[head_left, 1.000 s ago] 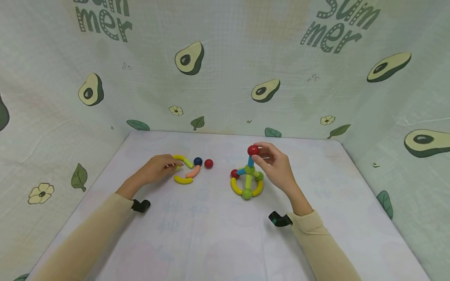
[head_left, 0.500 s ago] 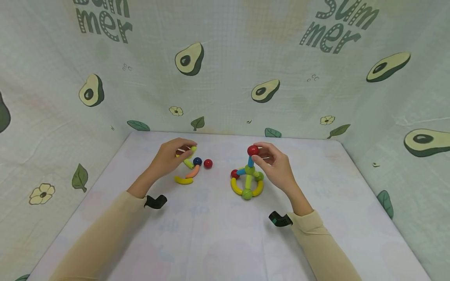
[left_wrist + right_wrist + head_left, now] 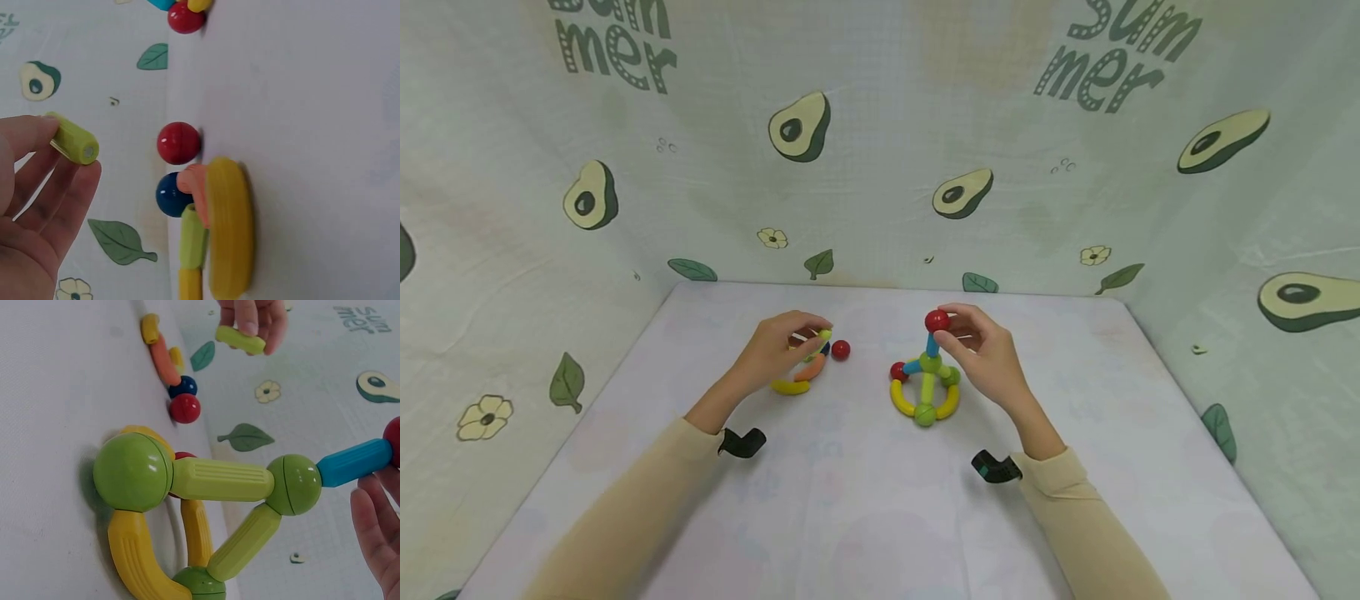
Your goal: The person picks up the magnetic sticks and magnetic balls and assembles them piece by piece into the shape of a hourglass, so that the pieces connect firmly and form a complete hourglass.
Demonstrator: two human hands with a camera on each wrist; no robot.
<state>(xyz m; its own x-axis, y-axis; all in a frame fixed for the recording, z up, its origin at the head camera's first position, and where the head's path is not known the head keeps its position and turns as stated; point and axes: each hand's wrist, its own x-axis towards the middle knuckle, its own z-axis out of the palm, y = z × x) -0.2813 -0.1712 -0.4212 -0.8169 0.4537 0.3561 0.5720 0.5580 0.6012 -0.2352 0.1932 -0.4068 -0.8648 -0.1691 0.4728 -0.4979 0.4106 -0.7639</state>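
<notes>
My left hand (image 3: 777,343) pinches a short light-green magnetic rod (image 3: 75,139) between thumb and fingers, held up above the loose pieces; its grey end disc faces the left wrist view. With thumb and fingertips, my right hand (image 3: 990,354) holds the red ball (image 3: 937,321) at the top of a built frame. Below that ball a blue rod (image 3: 355,462) runs down to a green ball (image 3: 294,484). From there, light-green rods (image 3: 222,479) and another blue rod (image 3: 912,367) slope to balls joined by curved yellow rods (image 3: 134,553) on the table.
Left of the frame lie a loose red ball (image 3: 179,143), a dark blue ball (image 3: 173,194), a curved salmon rod (image 3: 198,194), a curved yellow rod (image 3: 229,228) and another light-green rod (image 3: 193,237). Avocado-print cloth walls (image 3: 880,150) surround the table (image 3: 865,500).
My left hand has picked the light-green rod up from the loose pieces, raised it and carried it right, dipping slightly lately. My right hand keeps its hold on the top red ball.
</notes>
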